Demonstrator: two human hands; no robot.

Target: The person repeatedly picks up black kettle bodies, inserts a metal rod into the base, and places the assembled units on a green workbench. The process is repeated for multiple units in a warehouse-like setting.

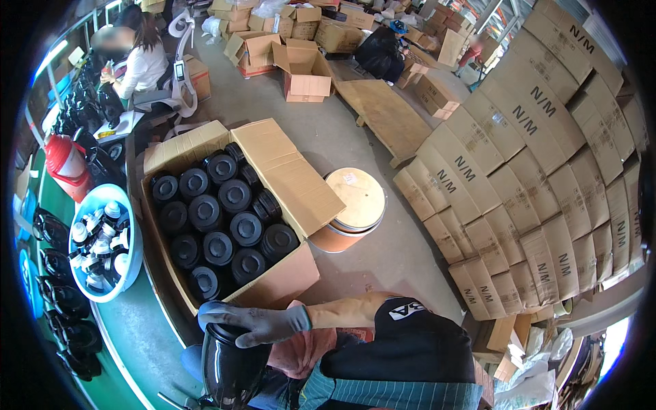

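A glossy black jug [236,365] stands tall at the lower edge, in front of my body. My right hand [263,322], in a grey glove, reaches across from the right and lies over the jug's top, its fingers curled around the rim. Blue material shows at the jug's left side, and I cannot make out whether it is my left hand. Just beyond the jug, an open cardboard box [273,283] holds several black round-topped containers [205,212] packed upright in rows. A pinkish cloth [304,352] lies under my right forearm.
On the green bench [130,335] at left sit a light-blue basin [139,256] of black-and-white lids, a red-and-white container [67,164] and several black jugs [68,297]. A round drum [355,198] stands beyond the box. Stacked cartons [519,184] rise at right. A person sits far left.
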